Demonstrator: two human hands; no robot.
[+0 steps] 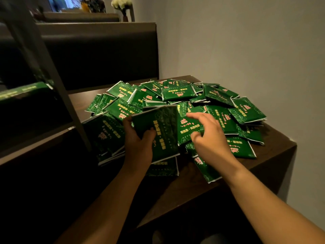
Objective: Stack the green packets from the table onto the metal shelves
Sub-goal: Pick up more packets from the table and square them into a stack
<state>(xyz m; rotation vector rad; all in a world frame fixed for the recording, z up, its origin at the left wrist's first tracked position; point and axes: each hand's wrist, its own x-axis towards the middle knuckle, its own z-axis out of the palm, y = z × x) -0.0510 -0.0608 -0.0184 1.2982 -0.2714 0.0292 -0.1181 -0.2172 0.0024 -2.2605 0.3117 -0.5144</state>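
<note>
1. Left hand (139, 138) is raised, thumb in front, fingers curled behind, gripping a packet (158, 132).
2. Right hand (207, 136) hovers palm down, fingers loosely spread, forefinger extended.
3. Both forearms are bare.

Both forearms were bare from the bottom edge of the picture up to the wrists, with no sleeve, cuff or glove showing on either. The left hand (139, 140) and the right hand (209, 136) wore nothing that could be seen: no ring on the fingers (195, 117), no watch or band at the wrists. The left arm lay in deep shadow, so its finer details could not be made out, while the right one was lit well enough to show short, unpainted nails.
</note>
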